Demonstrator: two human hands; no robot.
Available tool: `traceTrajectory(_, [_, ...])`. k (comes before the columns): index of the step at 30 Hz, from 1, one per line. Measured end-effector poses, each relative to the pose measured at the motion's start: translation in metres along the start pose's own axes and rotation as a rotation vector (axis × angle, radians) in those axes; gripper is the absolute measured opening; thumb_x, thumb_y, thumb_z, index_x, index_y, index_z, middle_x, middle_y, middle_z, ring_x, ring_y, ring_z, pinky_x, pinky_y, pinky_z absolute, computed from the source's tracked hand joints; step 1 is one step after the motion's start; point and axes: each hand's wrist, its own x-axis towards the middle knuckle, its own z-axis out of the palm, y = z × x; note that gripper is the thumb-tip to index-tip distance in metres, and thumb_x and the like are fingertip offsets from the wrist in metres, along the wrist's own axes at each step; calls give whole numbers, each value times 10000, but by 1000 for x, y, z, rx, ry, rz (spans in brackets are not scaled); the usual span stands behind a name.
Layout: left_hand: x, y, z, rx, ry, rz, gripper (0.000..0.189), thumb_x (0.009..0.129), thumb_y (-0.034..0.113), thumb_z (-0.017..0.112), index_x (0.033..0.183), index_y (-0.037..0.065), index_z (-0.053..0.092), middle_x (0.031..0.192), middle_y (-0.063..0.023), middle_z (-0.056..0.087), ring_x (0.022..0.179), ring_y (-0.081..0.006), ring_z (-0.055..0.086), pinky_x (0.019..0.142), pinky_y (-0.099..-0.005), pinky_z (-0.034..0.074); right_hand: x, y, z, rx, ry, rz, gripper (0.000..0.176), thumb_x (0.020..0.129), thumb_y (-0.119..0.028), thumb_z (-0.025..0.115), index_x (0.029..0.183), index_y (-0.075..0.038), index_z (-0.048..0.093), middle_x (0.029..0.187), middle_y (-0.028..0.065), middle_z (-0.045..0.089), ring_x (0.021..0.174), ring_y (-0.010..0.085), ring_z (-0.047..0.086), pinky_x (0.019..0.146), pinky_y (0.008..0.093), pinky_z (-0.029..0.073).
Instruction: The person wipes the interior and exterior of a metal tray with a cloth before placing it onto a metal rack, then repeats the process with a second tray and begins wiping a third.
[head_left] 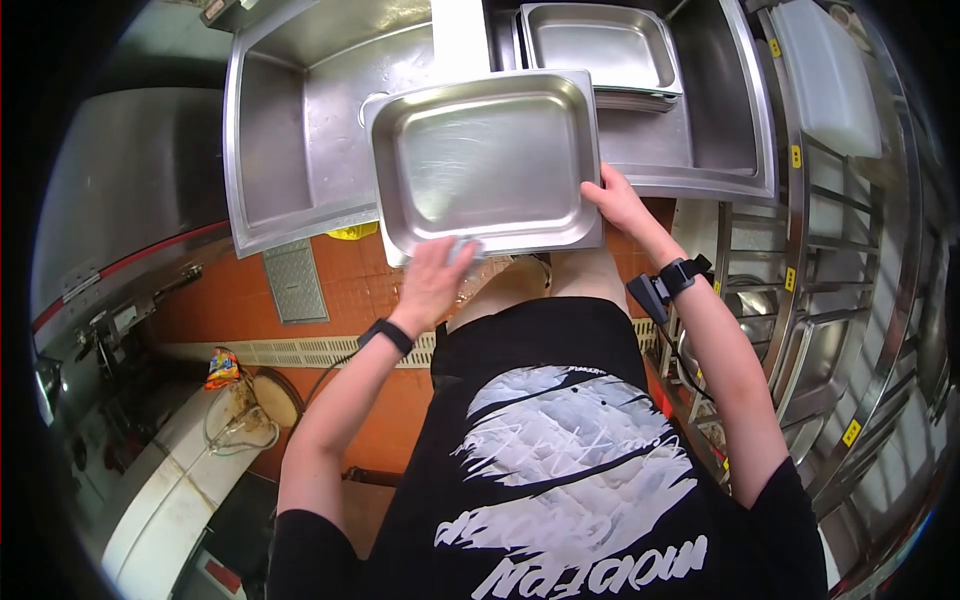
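A rectangular stainless steel pan is held up in front of me at the sink's front edge, its hollow side facing me. My right hand grips the pan's right rim, thumb on the inner side and fingers out of sight behind. At the pan's lower left rim, my left hand is closed on a small grey scrubbing pad, which presses against the rim. Part of the pad is hidden by the fingers, and its material is hard to make out.
Behind the pan stands a double metal sink. A stack of similar pans sits in its right basin. Metal shelving with a translucent container lines my right. On the left are a counter and a round strainer.
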Motion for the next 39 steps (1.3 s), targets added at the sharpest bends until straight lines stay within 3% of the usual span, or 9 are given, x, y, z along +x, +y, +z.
traceTrajectory(4, [-30,-35,-15,87,171,-274,358,801,223,685,1118,130,546,1034,-142,542,897,-314,552,724,-420,462,-1,6,-1,-69,83,-21,329,800,-96,494,1081,68,541,982,158,634,923,208,588,837,308,461])
traceTrajectory(7, [-27,-31,-28,-15,152,-452,315,844,268,645,1100,115,544,1029,-149,539,856,-337,580,676,-430,495,1,0,8,-307,180,-95,307,833,-131,504,1075,57,498,912,253,631,872,360,627,787,400,488])
traceTrajectory(9, [-16,-26,-31,-52,123,-553,319,884,314,590,1103,90,525,1019,-150,544,789,-351,608,601,-433,517,-5,-10,27,-627,484,97,323,868,-177,511,1103,26,422,856,310,606,837,476,590,728,515,467])
traceTrajectory(10, [-12,-26,-29,-77,170,-568,340,888,316,584,1118,77,507,1019,-157,551,801,-359,609,610,-439,516,-9,-16,34,-649,541,102,344,896,-211,511,1121,0,359,805,300,610,798,490,581,676,567,435])
traceTrajectory(19, [35,-49,-29,-138,126,-815,389,928,356,508,1091,17,412,939,-272,605,798,-443,600,650,-515,478,-23,-7,25,-650,502,-33,292,919,-193,487,1106,-7,362,700,267,604,690,477,585,583,550,455])
traceTrajectory(23, [92,-81,-41,-139,376,-856,377,940,358,471,1044,-1,429,930,-286,599,821,-463,582,687,-529,454,-32,-1,26,-691,499,-89,238,923,-201,476,1051,-31,370,718,264,611,697,471,591,591,549,468])
traceTrajectory(27, [138,-95,-50,42,344,-850,329,928,356,483,1007,37,488,890,-240,610,795,-433,597,661,-509,470,-33,8,27,-705,507,-96,216,927,-200,470,1041,-42,375,724,258,613,690,458,597,587,546,470])
traceTrajectory(30, [164,-91,-41,181,315,-638,308,902,400,506,955,103,570,826,-170,619,749,-354,627,645,-462,494,-33,8,28,-728,508,-120,221,929,-198,470,1039,-32,372,698,239,611,666,449,596,563,536,471])
traceTrajectory(39, [290,58,11,-40,454,-67,219,800,275,645,908,109,552,815,-102,545,780,-270,566,647,-377,483,-34,4,39,-794,514,-82,228,916,-194,492,1036,-31,385,691,237,612,662,445,600,577,539,473])
